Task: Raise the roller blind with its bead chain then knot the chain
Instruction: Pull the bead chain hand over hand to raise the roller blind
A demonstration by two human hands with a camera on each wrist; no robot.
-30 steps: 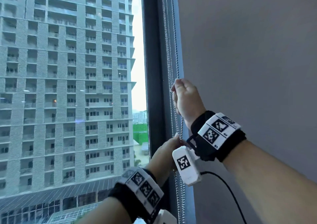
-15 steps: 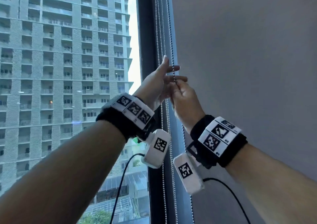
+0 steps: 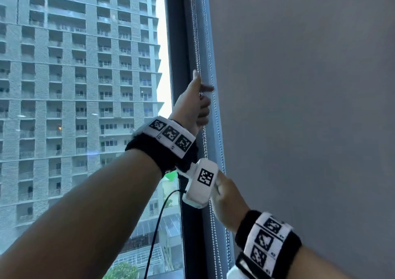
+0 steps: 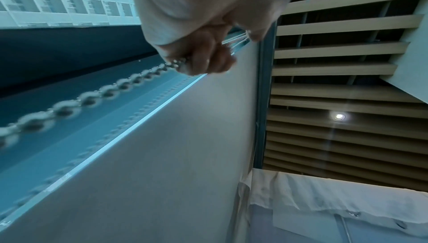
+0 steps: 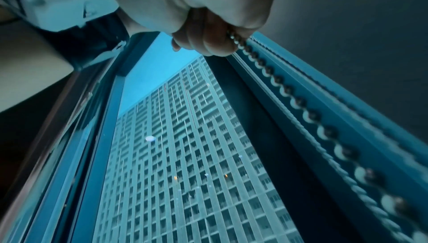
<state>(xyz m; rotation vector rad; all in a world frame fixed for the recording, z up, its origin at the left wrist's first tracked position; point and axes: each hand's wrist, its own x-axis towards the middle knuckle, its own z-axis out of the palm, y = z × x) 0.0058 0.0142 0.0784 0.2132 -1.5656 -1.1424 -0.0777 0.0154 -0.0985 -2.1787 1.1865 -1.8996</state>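
The bead chain [image 3: 205, 144] hangs down the window frame [image 3: 177, 43], just beside the edge of the grey roller blind [image 3: 299, 107]. The left hand [image 3: 193, 105] is raised high, fingers curled round a strand — thumb up. Lower down, the right hand [image 3: 227, 206] grips a strand in a closed fist, partly hidden behind the left wrist camera [image 3: 201, 182]. A high-rise building [image 3: 79, 75] fills the glass.

The dark window frame [image 3: 177, 54] runs upright from 12 o'clock to 6 o'clock in the head view. Along its 3 o'clock side hang the strands of the bead chain [image 3: 204, 142], close against it. The grey roller blind [image 3: 299, 107] fills the 3 o'clock side; the glass [image 3: 85, 86] lies toward 9 o'clock.
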